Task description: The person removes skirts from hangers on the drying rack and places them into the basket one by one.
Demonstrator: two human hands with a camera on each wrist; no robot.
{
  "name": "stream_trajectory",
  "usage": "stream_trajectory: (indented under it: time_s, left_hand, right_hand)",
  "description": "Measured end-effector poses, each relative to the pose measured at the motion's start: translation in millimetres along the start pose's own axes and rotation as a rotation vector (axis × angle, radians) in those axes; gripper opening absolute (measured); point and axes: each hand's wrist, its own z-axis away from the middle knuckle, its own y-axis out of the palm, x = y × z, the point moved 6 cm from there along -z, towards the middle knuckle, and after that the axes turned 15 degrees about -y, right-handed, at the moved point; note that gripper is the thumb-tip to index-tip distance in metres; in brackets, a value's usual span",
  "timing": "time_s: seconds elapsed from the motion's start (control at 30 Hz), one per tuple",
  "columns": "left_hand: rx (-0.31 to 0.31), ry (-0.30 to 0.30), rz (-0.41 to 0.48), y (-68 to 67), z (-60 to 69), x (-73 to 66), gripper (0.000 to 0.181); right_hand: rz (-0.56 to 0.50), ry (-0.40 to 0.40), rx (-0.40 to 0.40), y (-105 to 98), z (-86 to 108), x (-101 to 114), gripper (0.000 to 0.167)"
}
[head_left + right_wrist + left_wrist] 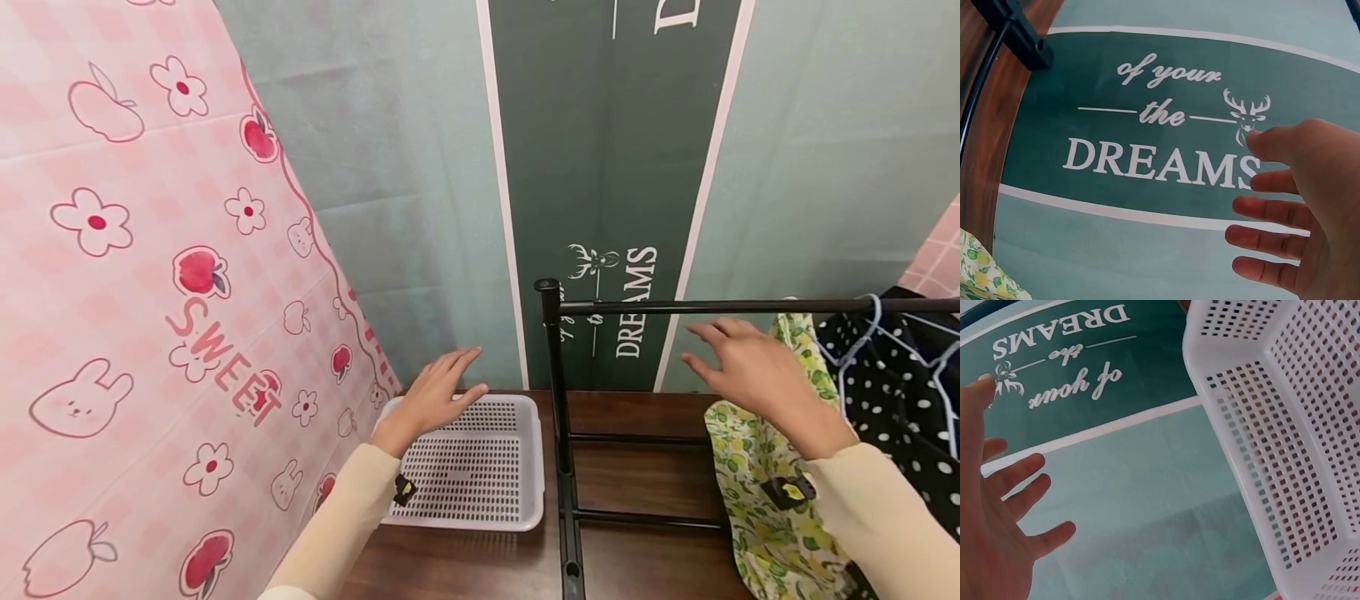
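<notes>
Above the far left part of a white plastic basket point(531, 467) hovers my left hand point(433, 398), its fingers extended and holding nothing. The basket has slotted walls and nothing visible inside. In the left wrist view the fingers point(1019, 478) are spread apart, away from the basket wall point(1254, 462). My right hand point(757, 367) is raised in front of a lemon-print cloth point(780, 492) that hangs at the right end of a black rack. Its fingers point(1269, 240) are separated and empty in the right wrist view.
A black metal clothes rack point(558, 375) stands right of the basket, with a top rail point(712, 307) and lower bars. Polka-dot clothing point(885, 375) hangs on a light-blue hanger point(862, 337). A pink printed curtain point(150, 292) covers the left; a green cloth backdrop point(615, 167) is behind the brown wooden tabletop point(645, 558).
</notes>
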Motion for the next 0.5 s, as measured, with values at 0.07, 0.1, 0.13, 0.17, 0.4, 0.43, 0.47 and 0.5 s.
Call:
stream_trajectory:
  time_s: [0.07,0.1,0.13,0.17,0.4,0.43,0.47,0.5]
  left_hand:
    - [-0.016,0.007,0.034,-1.6,1.5,-3.0,0.070]
    - [-0.023,0.012,0.050,-2.4,2.4,-4.8,0.069]
    - [-0.027,0.016,0.068,-3.2,3.0,-6.8,0.068]
    - [-0.033,0.022,0.082,-4.1,3.8,-9.0,0.066]
    - [-0.075,0.054,0.134,-10.0,9.4,-22.6,0.060]
    - [-0.079,0.057,0.141,-10.6,10.4,-24.0,0.060]
    - [-0.084,0.061,0.150,-11.0,11.1,-25.3,0.059]
    - [-0.088,0.065,0.159,-11.4,11.8,-26.5,0.058]
  right_hand:
    - [-0.015,0.019,0.013,-2.1,2.8,-0.5,0.051]
    - [-0.029,0.032,0.028,-2.9,4.2,-1.0,0.050]
    - [-0.045,0.047,0.045,-3.8,5.5,-2.0,0.049]
    - [-0.055,0.060,0.058,-4.9,6.9,-3.2,0.049]
    - [-0.093,0.118,0.055,-16.5,16.6,-13.9,0.038]
    - [-0.094,0.125,0.046,-18.4,18.0,-14.9,0.036]
    - [-0.095,0.134,0.039,-20.1,19.4,-16.2,0.034]
    - [-0.096,0.141,0.034,-21.7,20.6,-17.3,0.032]
